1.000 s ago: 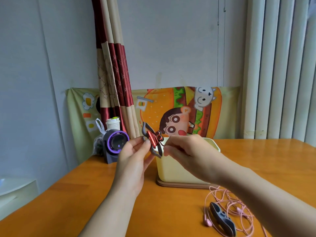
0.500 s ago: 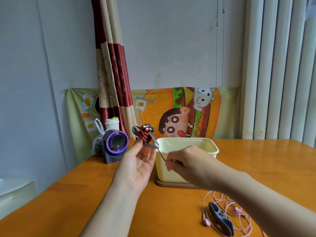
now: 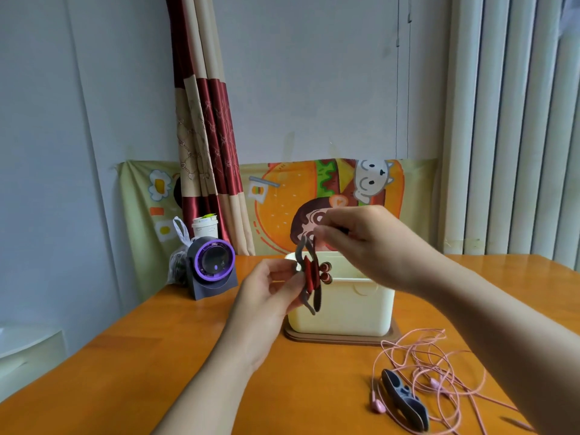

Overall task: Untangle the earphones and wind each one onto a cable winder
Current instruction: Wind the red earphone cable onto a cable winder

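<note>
STEP: finishing red earphone cable [image 3: 311, 274] wrap | left hand [image 3: 266, 296] pinches grey rubber winder [image 3: 317, 301]; right hand [image 3: 364, 243] pinches its top | NEXT: tuck tail end

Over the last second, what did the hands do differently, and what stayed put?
The right hand rose from in front of the cream box to pinch the top of the grey winder; the left hand, still holding it, turned it upright. The pink earphones and second winder stayed on the table.
</note>
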### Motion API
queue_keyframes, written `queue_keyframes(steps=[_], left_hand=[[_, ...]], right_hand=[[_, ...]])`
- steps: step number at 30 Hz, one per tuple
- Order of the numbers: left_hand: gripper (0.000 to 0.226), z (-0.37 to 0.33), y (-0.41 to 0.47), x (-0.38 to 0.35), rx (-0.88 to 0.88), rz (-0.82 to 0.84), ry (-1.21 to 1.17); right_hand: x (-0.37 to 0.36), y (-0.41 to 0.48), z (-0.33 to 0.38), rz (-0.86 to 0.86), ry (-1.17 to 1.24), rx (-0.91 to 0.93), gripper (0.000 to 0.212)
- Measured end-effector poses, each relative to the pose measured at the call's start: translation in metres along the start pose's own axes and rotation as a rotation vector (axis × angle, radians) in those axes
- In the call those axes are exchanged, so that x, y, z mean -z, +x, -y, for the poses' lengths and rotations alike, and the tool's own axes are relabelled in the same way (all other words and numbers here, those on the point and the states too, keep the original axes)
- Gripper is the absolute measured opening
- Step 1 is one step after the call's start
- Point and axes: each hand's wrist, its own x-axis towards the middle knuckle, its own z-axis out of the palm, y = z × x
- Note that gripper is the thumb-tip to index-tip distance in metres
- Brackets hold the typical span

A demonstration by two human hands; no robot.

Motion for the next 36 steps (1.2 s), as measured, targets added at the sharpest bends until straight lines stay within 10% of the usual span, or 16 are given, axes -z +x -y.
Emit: queue_keyframes(steps=[11, 19, 27, 36], left_hand=[[0.017, -0.004, -0.006, 0.005, 0.032, 0.185, 0.039], [0.034, -0.008, -0.006, 0.010, -0.032, 0.248, 0.078], [0.019, -0.011, -0.005, 0.011, -0.174, 0.344, 0.295], [0.021, 0.003, -0.002, 0.006, -0.184, 0.049, 0.334]], right_hand=[[-0.009, 0.000, -0.020, -0.078, 0.057, -0.048, 0.013], [-0.013, -0.004, -0.028, -0.071, 0.208, -0.131, 0.039], [-0.013, -0.006, -0.032, 0.347, 0.558, -0.313, 0.036], [-0.050, -0.012, -0.019, -0.100, 0.371, -0.355, 0.023]])
